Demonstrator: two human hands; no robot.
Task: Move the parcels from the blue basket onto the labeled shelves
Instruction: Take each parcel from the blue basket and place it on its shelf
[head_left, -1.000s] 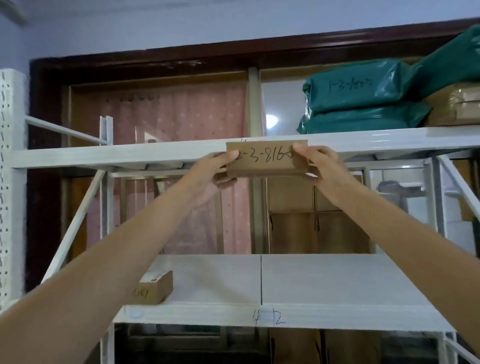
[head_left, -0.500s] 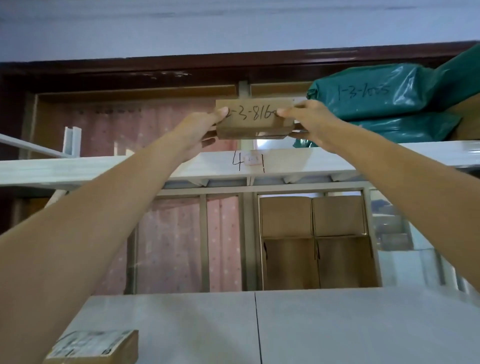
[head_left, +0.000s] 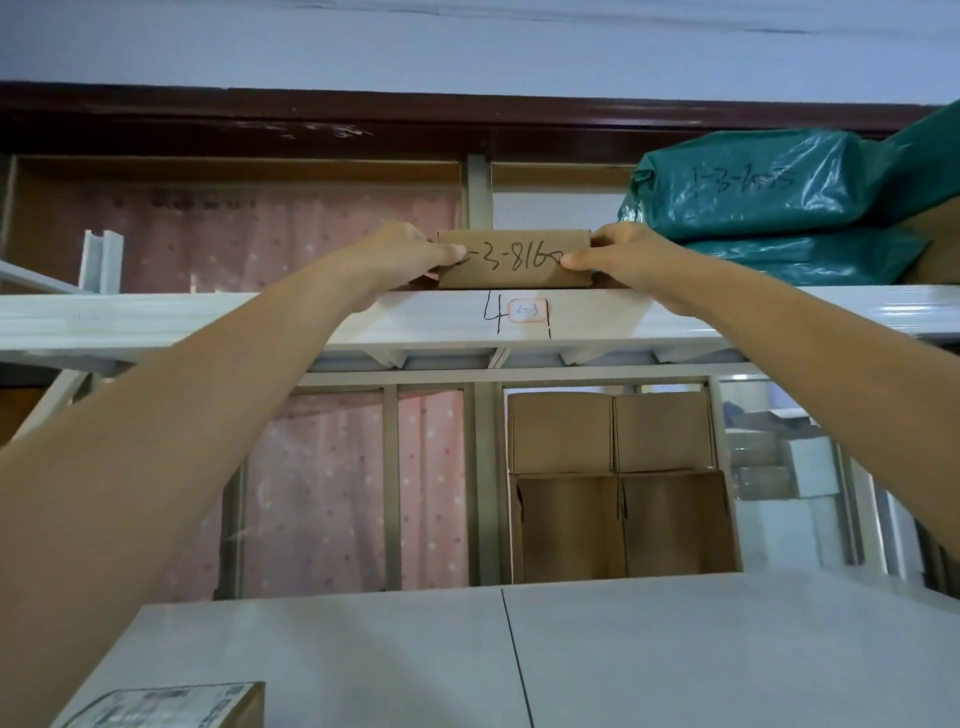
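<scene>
Looking from nearest to farthest: closest to us, well below the top shelf, is a brown cardboard box with a printed white label (head_left: 171, 705) sitting on the white lower shelf board (head_left: 675, 649). Past that our two bare arms reach up to the white metal top shelf (head_left: 208, 322), the one with the small "2-3" sticker (head_left: 528, 310) on its front edge.

Right above that sticker we've got the flat brown cardboard parcel with "-3-816" handwritten on it (head_left: 514, 260). Our left hand (head_left: 410, 254) pinches its left end, thumb across the front face, and our right hand (head_left: 618, 257) does the same on the right end, so both are curled onto the parcel. It looks like the bottom edge is down on the shelf lip, but we can't tell how much of it is actually resting on the board.

Just beside the parcel on the right is a stack of green plastic mailer bags (head_left: 769, 208), and behind the top shelf there's a pink dotted curtain (head_left: 322, 234) plus plain brown cartons (head_left: 613, 488) lower down.

What could go wrong, we reckon: letting go too early with the parcel perched on the front edge would tip it back toward us. Shoving it in crooked could bump those green bags, and our right knuckles are already close to them.
</scene>
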